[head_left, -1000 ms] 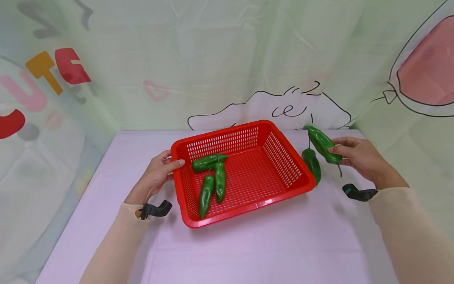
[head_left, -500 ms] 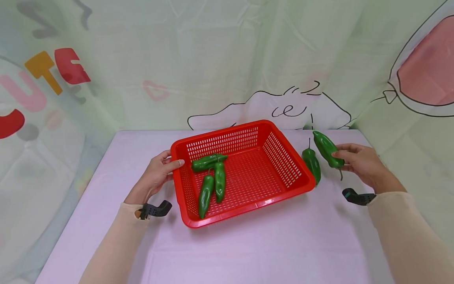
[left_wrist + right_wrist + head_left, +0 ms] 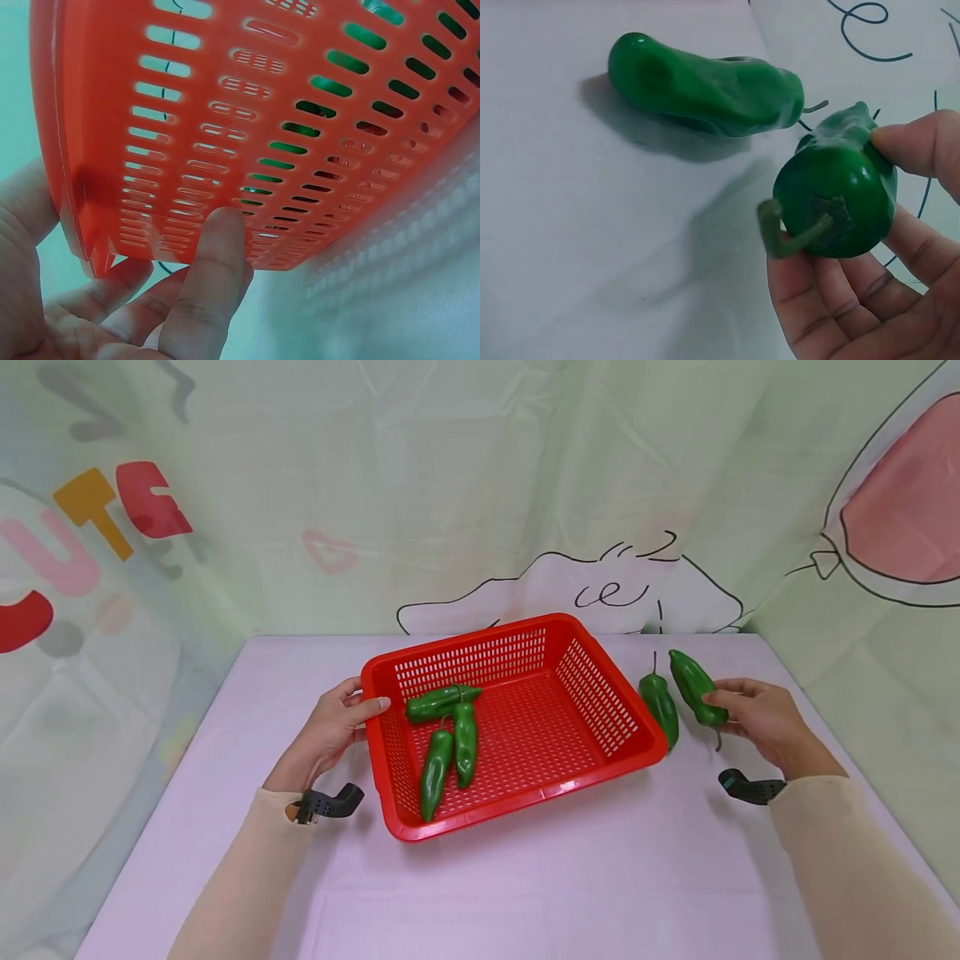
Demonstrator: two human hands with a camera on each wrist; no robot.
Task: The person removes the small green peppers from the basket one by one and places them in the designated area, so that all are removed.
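My left hand grips the left rim of a red plastic basket, its thumb over the edge. The left wrist view has fingers against the slotted outer wall. Inside, toward the left end, lie three green peppers: one crosswise, the others lengthwise. On the right, my right hand pinches another green pepper between thumb and fingers, stem toward me. In the right wrist view this pepper appears end-on. A further green pepper lies on the table beside the basket's right wall.
A pale cloth covers the table. Behind it hangs a light printed curtain with drawings, and similar sheets stand at both sides. The basket sits at a slant mid-table. Dark wrist cameras jut out from the sleeves.
My right hand has brought its pepper lower and slightly toward me, away from the table's far edge and the loose pepper. Left hand and basket have kept their place.
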